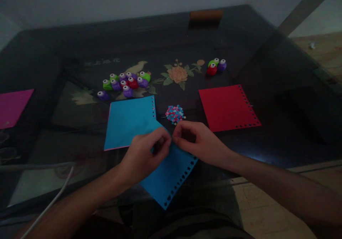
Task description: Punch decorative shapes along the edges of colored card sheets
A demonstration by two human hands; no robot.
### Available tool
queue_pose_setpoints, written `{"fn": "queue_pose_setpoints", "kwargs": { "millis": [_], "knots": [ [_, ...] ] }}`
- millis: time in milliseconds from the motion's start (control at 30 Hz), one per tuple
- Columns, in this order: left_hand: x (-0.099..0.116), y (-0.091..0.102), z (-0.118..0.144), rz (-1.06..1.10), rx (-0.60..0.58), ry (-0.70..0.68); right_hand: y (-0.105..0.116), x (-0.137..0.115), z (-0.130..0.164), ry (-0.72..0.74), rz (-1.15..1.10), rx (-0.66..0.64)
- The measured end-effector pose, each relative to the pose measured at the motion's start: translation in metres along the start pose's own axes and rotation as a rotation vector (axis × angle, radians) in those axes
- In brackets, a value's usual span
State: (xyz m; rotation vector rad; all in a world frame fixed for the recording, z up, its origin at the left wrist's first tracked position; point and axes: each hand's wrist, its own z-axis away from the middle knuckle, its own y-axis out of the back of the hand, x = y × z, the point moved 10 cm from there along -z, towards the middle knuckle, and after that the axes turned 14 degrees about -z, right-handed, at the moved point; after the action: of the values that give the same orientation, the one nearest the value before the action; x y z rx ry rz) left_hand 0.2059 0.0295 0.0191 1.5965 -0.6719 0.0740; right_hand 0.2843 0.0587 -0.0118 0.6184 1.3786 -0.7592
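Observation:
My left hand (pixel 145 153) is closed in a pinch at the upper edge of a blue paper sheet (pixel 165 182), which has shaped holes punched along its lower right side. My right hand (pixel 199 141) pinches too, its thumb and finger almost touching the left fingertips at that edge. Whatever is between the right fingertips is too small to make out. The sheet lies slanted over the table's near edge, partly behind both hands. Just beyond them sits a small pile of pink, blue and white paper shapes (pixel 175 114).
Another blue sheet (pixel 128 119) lies at left, a punched red sheet (pixel 227 109) at right, a magenta sheet (pixel 14 109) far left. Several colourful one-eyed punches (pixel 128 91) are grouped behind, more (pixel 212 69) at right. A brown roll (pixel 206 15) stands far back; a white cable (pixel 57 194) crosses near left.

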Motion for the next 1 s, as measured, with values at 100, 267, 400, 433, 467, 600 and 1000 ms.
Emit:
{"fn": "queue_pose_setpoints", "kwargs": {
  "millis": [100, 267, 400, 433, 467, 600, 1000],
  "knots": [
    [0.002, 0.004, 0.002, -0.037, 0.052, -0.025, 0.001, -0.002, 0.000, 0.002, -0.026, 0.009],
    [0.004, 0.009, 0.004, -0.061, 0.111, -0.048, 0.002, -0.003, 0.001, -0.009, -0.065, 0.012],
    [0.002, 0.016, 0.003, -0.033, 0.138, -0.015, 0.002, -0.003, 0.002, -0.016, -0.070, 0.012],
    [0.001, 0.018, 0.003, -0.017, 0.139, -0.004, 0.002, -0.003, 0.002, -0.015, -0.070, 0.011],
    [0.000, 0.019, 0.002, 0.005, 0.139, 0.007, 0.002, -0.003, 0.002, -0.014, -0.069, 0.010],
    [-0.013, 0.024, -0.002, 0.110, 0.147, 0.100, 0.004, -0.001, 0.002, -0.025, -0.063, 0.012],
    [-0.035, 0.053, -0.017, 0.091, 0.294, 0.114, 0.006, 0.006, 0.008, -0.055, 0.082, 0.008]
  ]
}}
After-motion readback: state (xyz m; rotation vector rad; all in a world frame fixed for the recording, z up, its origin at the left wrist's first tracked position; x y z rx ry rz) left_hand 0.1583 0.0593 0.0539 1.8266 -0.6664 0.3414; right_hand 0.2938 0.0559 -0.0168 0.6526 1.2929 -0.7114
